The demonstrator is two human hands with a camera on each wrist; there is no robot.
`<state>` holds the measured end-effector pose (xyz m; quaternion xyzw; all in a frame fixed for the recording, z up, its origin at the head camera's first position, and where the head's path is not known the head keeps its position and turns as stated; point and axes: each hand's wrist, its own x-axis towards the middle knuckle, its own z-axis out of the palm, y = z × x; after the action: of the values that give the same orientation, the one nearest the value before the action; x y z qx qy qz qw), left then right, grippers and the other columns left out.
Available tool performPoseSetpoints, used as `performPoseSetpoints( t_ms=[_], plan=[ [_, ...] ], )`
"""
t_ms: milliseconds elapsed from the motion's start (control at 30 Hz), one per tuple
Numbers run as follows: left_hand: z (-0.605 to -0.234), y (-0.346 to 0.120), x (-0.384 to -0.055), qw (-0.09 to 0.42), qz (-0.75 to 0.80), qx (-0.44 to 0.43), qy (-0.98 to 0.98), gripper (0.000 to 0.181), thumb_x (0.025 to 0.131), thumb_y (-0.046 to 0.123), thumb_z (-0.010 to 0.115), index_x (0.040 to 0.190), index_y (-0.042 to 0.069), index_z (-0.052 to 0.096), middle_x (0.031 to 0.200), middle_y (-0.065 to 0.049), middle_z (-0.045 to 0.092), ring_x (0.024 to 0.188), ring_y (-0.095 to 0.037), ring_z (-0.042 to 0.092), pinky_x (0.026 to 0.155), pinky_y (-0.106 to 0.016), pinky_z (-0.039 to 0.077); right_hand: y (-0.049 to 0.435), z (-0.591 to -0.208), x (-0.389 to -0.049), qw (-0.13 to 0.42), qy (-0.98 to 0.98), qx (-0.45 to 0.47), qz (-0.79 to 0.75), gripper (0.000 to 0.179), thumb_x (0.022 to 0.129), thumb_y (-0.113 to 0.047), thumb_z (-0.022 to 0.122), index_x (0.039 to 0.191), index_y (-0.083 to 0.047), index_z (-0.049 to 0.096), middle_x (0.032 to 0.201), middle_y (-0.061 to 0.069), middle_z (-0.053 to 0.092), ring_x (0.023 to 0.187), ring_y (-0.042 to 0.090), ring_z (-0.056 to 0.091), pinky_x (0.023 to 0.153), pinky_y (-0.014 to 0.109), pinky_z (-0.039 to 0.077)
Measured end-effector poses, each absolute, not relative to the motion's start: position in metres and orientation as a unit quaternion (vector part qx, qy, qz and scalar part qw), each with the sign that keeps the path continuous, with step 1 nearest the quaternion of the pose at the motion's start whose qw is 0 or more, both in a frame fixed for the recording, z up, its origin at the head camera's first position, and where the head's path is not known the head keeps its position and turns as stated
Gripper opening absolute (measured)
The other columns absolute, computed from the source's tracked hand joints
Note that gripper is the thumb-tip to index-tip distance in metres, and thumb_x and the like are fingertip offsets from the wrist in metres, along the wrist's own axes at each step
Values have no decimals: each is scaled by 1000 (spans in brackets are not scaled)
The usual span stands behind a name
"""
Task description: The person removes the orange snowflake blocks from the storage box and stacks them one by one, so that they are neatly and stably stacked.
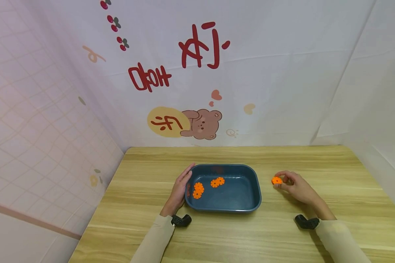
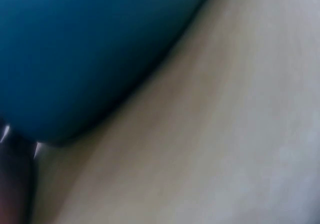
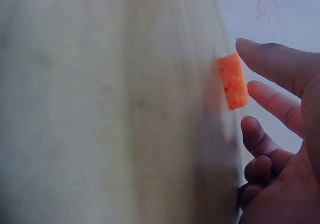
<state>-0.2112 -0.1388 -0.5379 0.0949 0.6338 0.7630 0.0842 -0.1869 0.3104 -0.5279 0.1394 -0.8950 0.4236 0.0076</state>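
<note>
A dark blue rectangular tray (image 1: 230, 201) stands on the wooden table. My left hand (image 1: 177, 191) rests along its left wall, fingers stretched out and touching near the far corner. Close up, the left wrist view shows the tray's blurred outer side (image 2: 75, 48). To the right of the tray, my right hand (image 1: 297, 188) pinches a small stack of orange notched discs (image 1: 277, 180) between thumb and index finger. In the right wrist view, the thumb (image 3: 270, 58) meets the edge of the orange stack (image 3: 233, 81), low over the tabletop; the other fingers curl loosely.
Inside the tray, several orange discs (image 1: 198, 190) lie at the left and an overlapping pair (image 1: 217, 182) sits near the middle. Black wrist cameras (image 1: 181, 220) are strapped on both sleeves. A printed white cloth wall (image 1: 266, 80) rises behind the table (image 1: 237, 237).
</note>
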Motion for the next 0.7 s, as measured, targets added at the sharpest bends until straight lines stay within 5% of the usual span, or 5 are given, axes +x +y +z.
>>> performPoseSetpoints(
  t_ms=[267, 700],
  plan=[
    [-537, -139, -211, 79, 763, 97, 634, 56, 105, 37, 46, 154, 11, 37, 161, 1, 30, 148, -18, 25, 121, -47, 21, 304, -510, -193, -20, -903, 115, 414, 47, 92, -28, 72, 130, -5, 59, 92, 8, 53, 71, 13, 49, 60, 26, 42],
    [-536, -138, -211, 78, 759, 91, 640, 54, 105, 37, 47, 153, 14, 40, 160, 3, 31, 148, -17, 24, 121, -45, 20, 250, -457, -219, -27, -893, 185, 409, 37, 93, -21, 71, 127, -11, 62, 100, 8, 58, 84, 20, 54, 69, 28, 45]
  ],
)
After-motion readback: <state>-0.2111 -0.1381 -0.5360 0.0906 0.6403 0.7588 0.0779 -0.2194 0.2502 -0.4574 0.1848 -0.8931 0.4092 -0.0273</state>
